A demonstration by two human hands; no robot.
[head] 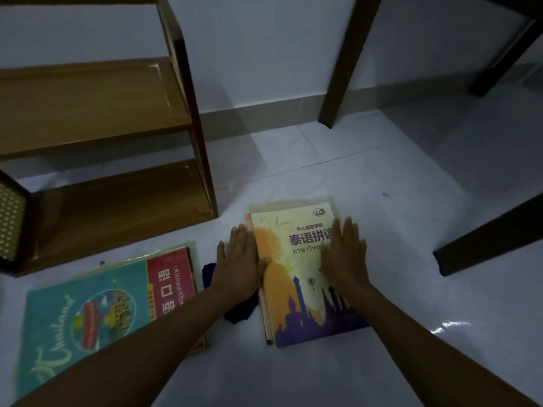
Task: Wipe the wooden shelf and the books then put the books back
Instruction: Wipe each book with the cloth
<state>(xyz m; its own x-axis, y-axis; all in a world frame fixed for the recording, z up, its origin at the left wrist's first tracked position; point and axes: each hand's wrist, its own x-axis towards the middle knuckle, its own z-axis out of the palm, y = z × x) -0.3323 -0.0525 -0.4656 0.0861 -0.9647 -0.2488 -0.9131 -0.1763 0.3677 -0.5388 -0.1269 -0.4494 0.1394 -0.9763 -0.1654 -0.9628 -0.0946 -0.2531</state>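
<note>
A: Where are the books, and how do they lie from the hands?

B: A small stack of books [296, 277] sits on the pale floor [411, 230] at lower centre of the frame. Its long axis runs from the bottom of the frame towards the top, tilted a little left. Both hands are on it. The left hand [239, 259] lies flat along the stack's left edge, fingers straight and close together, thumb out to the left. The right hand [345, 254] lies flat on the right half of the top cover, fingers straight and slightly spread. Neither is curled round anything. They look equally near; I judge they are squaring the stack before lifting it.

A: And the shelf?

B: The wooden shelf [97, 113] stands at upper left, its boards bare, so the stack must travel up and to the left. The left hand is on that side.

A: Any writing?

B: The top cover is yellow with a purple skyline. It carries large red Chinese characters, 泰语拼 and one more partly hidden by the right hand, a smaller line above reading 华人语言学校, a Thai line below, and a round logo too small to read. At lower left lies a second pile [97, 312]: a teal cover with cursive lettering that looks like "Thailand", over a red one showing 口语. A dark cloth [235, 312] lies between the two piles, partly under the left wrist. Dark table legs [343, 63] stand at upper right.
</note>
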